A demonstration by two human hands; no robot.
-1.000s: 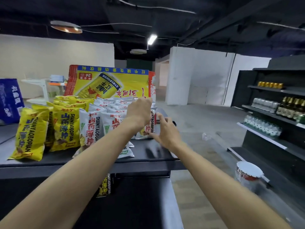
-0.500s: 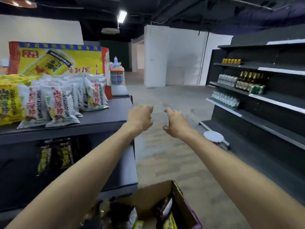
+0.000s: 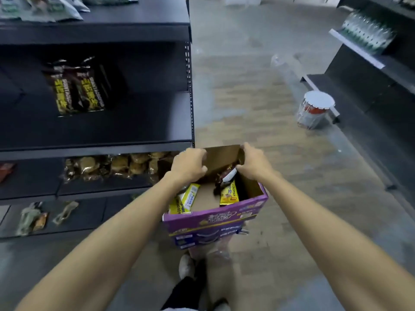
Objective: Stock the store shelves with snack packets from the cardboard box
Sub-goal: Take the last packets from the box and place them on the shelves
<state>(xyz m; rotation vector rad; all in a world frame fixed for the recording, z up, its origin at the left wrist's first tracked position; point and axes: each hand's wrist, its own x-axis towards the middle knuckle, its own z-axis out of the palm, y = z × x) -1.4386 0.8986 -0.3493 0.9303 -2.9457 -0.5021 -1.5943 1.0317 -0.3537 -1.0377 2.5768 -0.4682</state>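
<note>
The purple cardboard box [image 3: 215,223] stands open on the floor by my feet. Inside it lie yellow snack packets [image 3: 229,195] and a dark packet with a white edge [image 3: 224,177]. My left hand [image 3: 188,163] hovers over the box's far left corner with its fingers curled under; what they hold, if anything, is hidden. My right hand [image 3: 252,162] reaches into the far right corner, its fingers curling onto the top end of the dark packet. Dark-and-yellow snack packets [image 3: 78,88] stand on the middle shelf [image 3: 96,148] to the left.
The black shelf unit's lower levels hold brown cookie bags [image 3: 116,166] and several small packets [image 3: 33,217]. A wrapped can with a white lid [image 3: 315,110] sits on the floor by the right shelving [image 3: 370,61]. My shoes [image 3: 186,264] are just behind the box.
My view has swung down from the top shelf to the floor. Both hands have dropped from mid-air into the open box, and the right hand has reached the dark packet.
</note>
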